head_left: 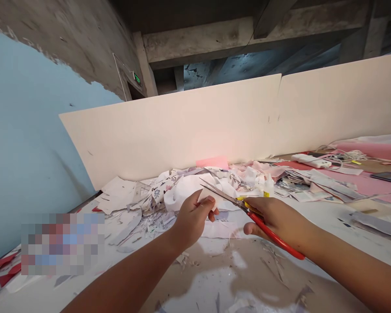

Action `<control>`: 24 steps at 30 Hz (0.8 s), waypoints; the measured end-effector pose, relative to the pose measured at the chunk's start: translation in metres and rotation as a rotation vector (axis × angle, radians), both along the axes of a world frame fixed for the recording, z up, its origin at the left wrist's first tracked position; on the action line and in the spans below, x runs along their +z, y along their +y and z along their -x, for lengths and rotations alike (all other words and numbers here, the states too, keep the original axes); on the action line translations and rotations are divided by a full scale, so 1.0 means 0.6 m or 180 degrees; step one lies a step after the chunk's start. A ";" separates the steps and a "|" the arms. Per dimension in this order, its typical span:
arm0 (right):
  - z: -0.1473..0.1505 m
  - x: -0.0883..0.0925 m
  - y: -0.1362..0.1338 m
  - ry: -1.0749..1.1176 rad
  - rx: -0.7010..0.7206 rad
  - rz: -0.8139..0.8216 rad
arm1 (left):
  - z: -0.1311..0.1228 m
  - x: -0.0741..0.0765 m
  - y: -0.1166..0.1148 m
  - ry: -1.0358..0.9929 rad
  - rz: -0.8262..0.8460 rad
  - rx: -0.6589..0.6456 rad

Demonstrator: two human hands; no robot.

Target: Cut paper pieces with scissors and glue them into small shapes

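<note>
Between the thumb and fingers of my left hand [193,219] is a small pale piece of paper [210,198]. My right hand [273,217] holds a pair of scissors [263,228] with red handles, one handle running back along the wrist. Slightly parted, the blades point left and lie at the upper edge of the paper piece; I cannot tell whether they touch it. Behind both hands lies a heap of paper scraps [169,187], white, patterned and pinkish. A small bottle with a yellow label [267,186] stands just beyond my right hand.
A pale board [182,134] stands along the table's back edge. At right lie a white power strip [311,160], tangled cables [355,155], pink sheets [374,184] and a dark phone-like slab [389,177]. Paper offcuts are strewn over the white tabletop [202,278]. A blurred patch covers the left side.
</note>
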State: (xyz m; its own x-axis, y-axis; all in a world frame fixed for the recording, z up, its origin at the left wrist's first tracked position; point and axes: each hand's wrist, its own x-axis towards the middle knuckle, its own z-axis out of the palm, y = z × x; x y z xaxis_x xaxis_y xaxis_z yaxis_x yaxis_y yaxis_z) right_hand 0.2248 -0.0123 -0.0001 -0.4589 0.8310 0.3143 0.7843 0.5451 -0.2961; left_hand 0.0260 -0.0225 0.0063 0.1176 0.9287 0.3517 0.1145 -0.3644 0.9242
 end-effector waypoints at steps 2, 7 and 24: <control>-0.001 0.001 0.001 -0.0038 -0.0043 0.0007 | 0.000 -0.001 0.000 0.0003 -0.0006 0.0006; 0.002 0.005 -0.001 -0.0036 -0.0016 0.0065 | 0.002 -0.004 0.001 0.0033 -0.0068 -0.0059; 0.003 0.011 -0.006 0.0082 0.0045 0.0188 | 0.005 -0.007 0.005 -0.0037 -0.0068 -0.0160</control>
State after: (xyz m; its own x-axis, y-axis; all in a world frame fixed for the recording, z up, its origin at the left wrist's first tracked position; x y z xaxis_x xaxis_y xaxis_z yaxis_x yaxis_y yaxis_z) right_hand 0.2233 -0.0157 0.0063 -0.4632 0.8419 0.2769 0.7683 0.5372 -0.3482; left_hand 0.0230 -0.0195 0.0019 0.1596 0.9140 0.3729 0.0849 -0.3891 0.9173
